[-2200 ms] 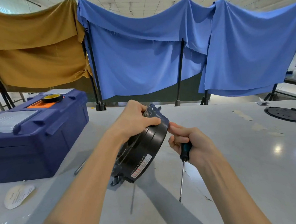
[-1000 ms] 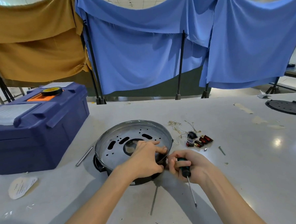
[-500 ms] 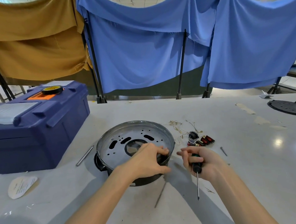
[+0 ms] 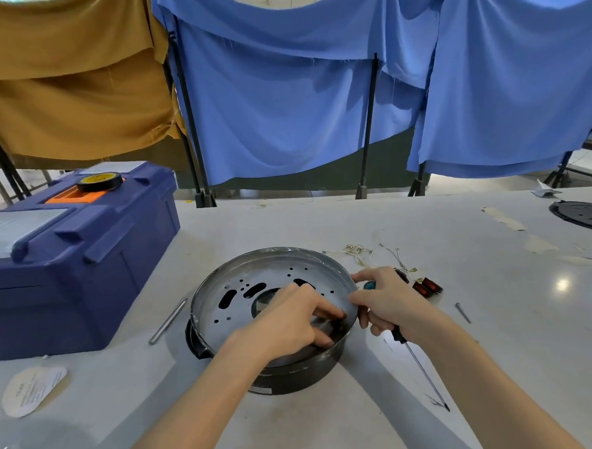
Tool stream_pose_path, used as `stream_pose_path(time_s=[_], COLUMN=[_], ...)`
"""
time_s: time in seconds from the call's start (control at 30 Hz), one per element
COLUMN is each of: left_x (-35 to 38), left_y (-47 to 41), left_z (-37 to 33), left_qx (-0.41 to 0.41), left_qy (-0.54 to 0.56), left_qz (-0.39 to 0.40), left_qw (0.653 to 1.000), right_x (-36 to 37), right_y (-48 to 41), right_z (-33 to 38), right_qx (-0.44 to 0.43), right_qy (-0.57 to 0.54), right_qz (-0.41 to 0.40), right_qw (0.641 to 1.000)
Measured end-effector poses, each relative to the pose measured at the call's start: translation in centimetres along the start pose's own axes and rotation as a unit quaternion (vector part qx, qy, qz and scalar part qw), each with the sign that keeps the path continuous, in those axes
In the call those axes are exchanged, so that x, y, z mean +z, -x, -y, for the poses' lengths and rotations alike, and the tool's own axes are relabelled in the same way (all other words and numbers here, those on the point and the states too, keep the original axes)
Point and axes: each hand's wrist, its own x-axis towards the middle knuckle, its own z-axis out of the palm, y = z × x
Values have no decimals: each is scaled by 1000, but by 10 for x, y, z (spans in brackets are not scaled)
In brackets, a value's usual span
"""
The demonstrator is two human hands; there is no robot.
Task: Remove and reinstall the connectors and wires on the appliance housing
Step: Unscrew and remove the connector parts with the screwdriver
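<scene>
The round appliance housing point(image 4: 243, 295), black outside with a perforated grey metal pan inside, lies flat on the table in front of me. My left hand point(image 4: 292, 319) reaches into the pan at its right inner wall, fingers curled over a small dark part there. My right hand point(image 4: 388, 302) touches the housing's right rim with its fingertips while gripping a screwdriver point(image 4: 420, 365), shaft pointing down toward me. Thin pale wires point(image 4: 361, 253) and red-black connectors point(image 4: 428, 287) lie loose just right of the housing.
A blue toolbox point(image 4: 73, 256) with a roll of tape point(image 4: 99, 182) on top stands at the left. A metal rod point(image 4: 167, 322) lies between toolbox and housing. A white paper label point(image 4: 34, 389), a loose screw point(image 4: 463, 312) and a black round plate point(image 4: 585, 214) at far right also lie on the table.
The housing was held up on edge, then laid flat on the table. My left hand moved deeper inside the pan, and my right hand with the screwdriver came up against the rim.
</scene>
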Motion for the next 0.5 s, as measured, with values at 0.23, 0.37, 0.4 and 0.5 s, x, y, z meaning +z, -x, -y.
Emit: stream_pose_path(time_s=[0.23,0.37,0.4,0.5], left_x=[-2,1,2,4], left_y=[-1,2,2,3], left_z=[-2,2,3,7], left_qx=[43,68,80,85], left_qy=[-40,-94,-109,-91], left_qz=[-19,5,14,14], left_qw=[998,993,991,992], right_x=[-4,-20,-25,-38], right_y=[2,-2,-3,-2], right_z=[-2,10,16,37], right_qx=[14,-27,-47,-118], right_qy=[9,-50,-92,-248], right_qz=[39,-51,-95,-229], right_qw=[999,997,990,934])
